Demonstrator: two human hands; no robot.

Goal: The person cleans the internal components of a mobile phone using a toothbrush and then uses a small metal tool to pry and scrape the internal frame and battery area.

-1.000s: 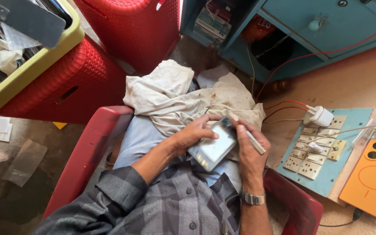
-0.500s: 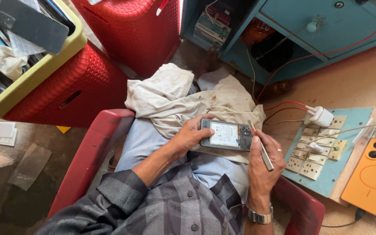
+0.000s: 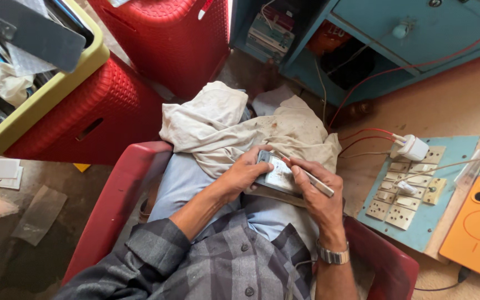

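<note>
I sit in a red plastic chair (image 3: 123, 189) with a dirty white cloth (image 3: 234, 128) over my lap. My left hand (image 3: 245, 172) grips the left end of a small flat phone-like device (image 3: 278, 176), held over my lap with its pale face up. My right hand (image 3: 318, 194) holds the device's right side, and a thin metal tool with a red tip (image 3: 306, 173) lies pinched along its fingers, pointing up-left. A metal watch (image 3: 333, 256) is on my right wrist.
Red plastic baskets (image 3: 156, 44) and a yellow-green crate of parts (image 3: 34, 83) stand at the upper left. On the right, a blue board of sockets (image 3: 412, 194) carries a white charger plug (image 3: 415, 147), beside an orange phone (image 3: 476, 228). A blue cabinet (image 3: 418, 39) stands behind.
The device has been turned in my hands and lowered onto my lap. My right hand has come over its right side, with the tool now lying across the fingers.
</note>
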